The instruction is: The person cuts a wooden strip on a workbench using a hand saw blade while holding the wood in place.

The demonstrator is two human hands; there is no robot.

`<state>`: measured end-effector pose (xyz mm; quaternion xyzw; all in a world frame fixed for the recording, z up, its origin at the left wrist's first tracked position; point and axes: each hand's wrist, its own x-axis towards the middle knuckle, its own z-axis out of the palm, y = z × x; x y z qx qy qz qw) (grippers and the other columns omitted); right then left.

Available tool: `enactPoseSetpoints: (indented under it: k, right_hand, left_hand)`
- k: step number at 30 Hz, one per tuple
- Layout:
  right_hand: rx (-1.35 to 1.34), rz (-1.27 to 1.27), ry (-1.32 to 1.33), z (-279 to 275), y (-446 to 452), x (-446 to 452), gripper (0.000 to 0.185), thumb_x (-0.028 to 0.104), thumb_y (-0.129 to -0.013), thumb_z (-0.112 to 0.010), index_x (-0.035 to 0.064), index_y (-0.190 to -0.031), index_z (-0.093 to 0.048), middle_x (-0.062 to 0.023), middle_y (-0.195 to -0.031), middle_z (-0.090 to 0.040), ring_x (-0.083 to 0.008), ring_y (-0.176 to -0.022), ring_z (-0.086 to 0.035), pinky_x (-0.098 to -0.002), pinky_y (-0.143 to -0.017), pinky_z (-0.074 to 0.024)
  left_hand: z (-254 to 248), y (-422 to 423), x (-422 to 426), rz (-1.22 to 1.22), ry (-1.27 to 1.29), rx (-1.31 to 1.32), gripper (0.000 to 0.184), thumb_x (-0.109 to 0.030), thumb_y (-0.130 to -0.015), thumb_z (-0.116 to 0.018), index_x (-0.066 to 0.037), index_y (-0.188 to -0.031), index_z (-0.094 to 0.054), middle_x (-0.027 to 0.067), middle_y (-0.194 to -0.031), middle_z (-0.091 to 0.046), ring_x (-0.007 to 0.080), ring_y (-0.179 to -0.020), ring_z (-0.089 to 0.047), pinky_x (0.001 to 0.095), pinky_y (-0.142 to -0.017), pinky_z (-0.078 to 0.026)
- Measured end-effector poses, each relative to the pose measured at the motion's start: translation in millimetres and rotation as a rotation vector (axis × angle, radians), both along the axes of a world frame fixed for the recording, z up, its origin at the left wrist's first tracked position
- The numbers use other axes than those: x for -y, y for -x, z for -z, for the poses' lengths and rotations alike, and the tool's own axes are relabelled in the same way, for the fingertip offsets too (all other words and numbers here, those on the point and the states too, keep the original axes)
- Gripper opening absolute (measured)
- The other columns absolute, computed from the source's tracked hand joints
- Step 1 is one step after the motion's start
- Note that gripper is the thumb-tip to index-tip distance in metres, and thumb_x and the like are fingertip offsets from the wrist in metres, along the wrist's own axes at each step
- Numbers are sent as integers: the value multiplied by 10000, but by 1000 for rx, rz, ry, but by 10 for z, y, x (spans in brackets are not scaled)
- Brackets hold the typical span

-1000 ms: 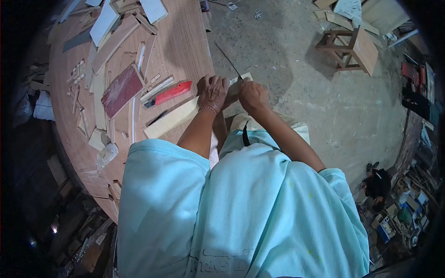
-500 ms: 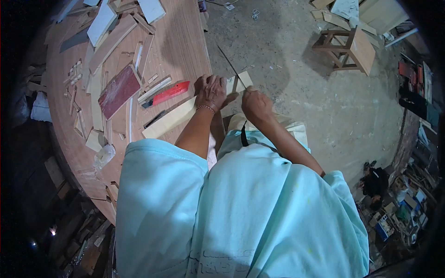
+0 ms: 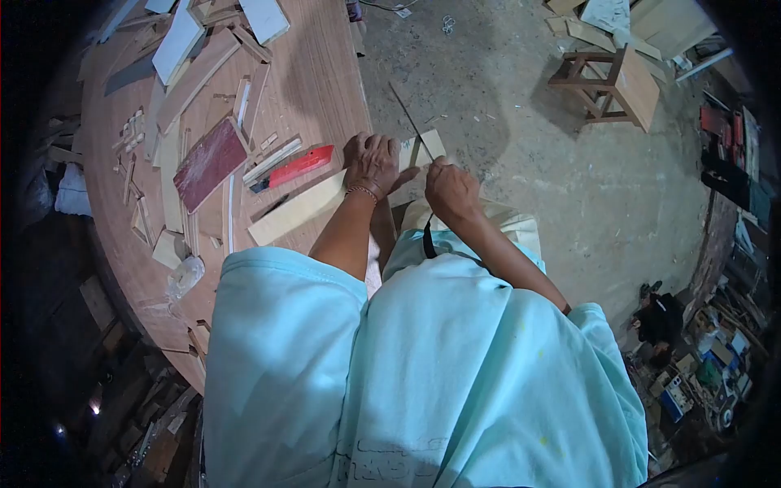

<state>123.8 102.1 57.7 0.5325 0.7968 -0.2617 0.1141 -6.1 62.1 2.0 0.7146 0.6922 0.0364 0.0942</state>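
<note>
My left hand [image 3: 374, 167] is curled over a pale wooden strip [image 3: 299, 208] at the table's edge, pressing it down. The end of the strip sticks out past the edge over the floor. My right hand [image 3: 454, 189] is closed around the grip of a thin, dark-bladed saw [image 3: 409, 114], its handle hidden in my fist. The blade lies across the protruding end of the strip and slants away to the upper left. Beside the strip, close to my left wrist, lies a red utility knife [image 3: 300, 166].
The wooden table [image 3: 313, 73] carries several offcuts, a dark red board [image 3: 211, 165], white boards [image 3: 181, 42] and a clear plastic bag [image 3: 185, 276]. A wooden stool [image 3: 606, 85] lies tipped on the concrete floor [image 3: 602, 195]. Clutter [image 3: 704, 374] lines the right side.
The saw has slid slightly toward me and to the right, its tip lower in view. My right hand has barely moved, and my left hand stays on the strip.
</note>
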Motion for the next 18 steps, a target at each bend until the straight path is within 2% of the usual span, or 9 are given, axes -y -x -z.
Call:
enactPoseSetpoints:
  k: [2,4,6,8,13,14,15,17,18]
  right_hand:
    - [18,27,-4,12,21,2,120,110,-699,-439,3,-737,-479,-157,-661,-568,-273,-650,-581,-320,-528,-463]
    - [-81,-140,-92,56,106,-135,148,131,-727,-411,0,-751,-475,-178,-679,-568,-296,-667,-576,-342,-555,-461]
    - [-123,-96,-98,170,154,-157,162,131,-742,-380,-3,-748,-471,-177,-663,-564,-295,-626,-573,-365,-529,-457]
    - [-155,-44,-102,233,80,-85,181,132,-757,-348,-6,-744,-466,-177,-646,-561,-294,-584,-570,-387,-504,-452]
    - [28,-47,-23,-22,-93,78,158,126,-743,-379,-9,-754,-461,-173,-645,-561,-288,-607,-573,-383,-497,-450]
    - [27,-40,-28,-5,-82,37,158,126,-743,-379,-9,-754,-461,-173,-645,-561,-288,-607,-573,-383,-497,-450]
    - [-112,-95,-77,40,-42,-42,159,127,-743,-377,-8,-758,-461,-179,-647,-560,-289,-614,-573,-383,-499,-450]
    - [-256,-152,-125,150,55,-126,159,128,-743,-376,-6,-762,-461,-185,-650,-560,-290,-621,-574,-383,-502,-450]
    - [-205,-125,-125,187,125,-131,159,127,-741,-379,-7,-763,-461,-195,-654,-557,-300,-627,-572,-392,-515,-450]
  left_hand:
    - [15,5,-7,-35,-64,13,198,-196,-686,-501,-73,-826,-431,80,-780,-490,193,-847,-460,362,-817,-276]
    - [169,45,3,7,-62,-76,155,-158,-701,-461,-70,-824,-430,85,-798,-492,195,-852,-461,359,-825,-271]
    - [167,65,18,46,-50,-168,121,-121,-716,-421,-67,-823,-430,90,-816,-494,197,-857,-463,356,-834,-265]
    - [64,32,-2,22,23,-100,139,-116,-710,-430,-63,-838,-428,90,-818,-491,195,-880,-450,355,-839,-263]
    - [-46,-33,2,-58,11,3,166,-160,-715,-450,-63,-848,-430,79,-826,-493,186,-880,-443,358,-847,-260]
    - [-48,-19,-17,-49,-18,8,170,-171,-714,-456,-61,-840,-430,87,-813,-491,195,-864,-450,360,-844,-262]
    - [53,17,-19,-43,-23,3,170,-171,-714,-456,-61,-840,-430,87,-813,-491,195,-864,-450,360,-844,-262]
    - [344,87,21,35,-42,-178,399,-406,-675,-499,-47,-836,-430,99,-815,-489,214,-869,-443,380,-857,-239]
    - [311,92,22,36,-41,-182,399,-406,-675,-499,-47,-836,-430,99,-815,-489,214,-869,-443,380,-857,-239]
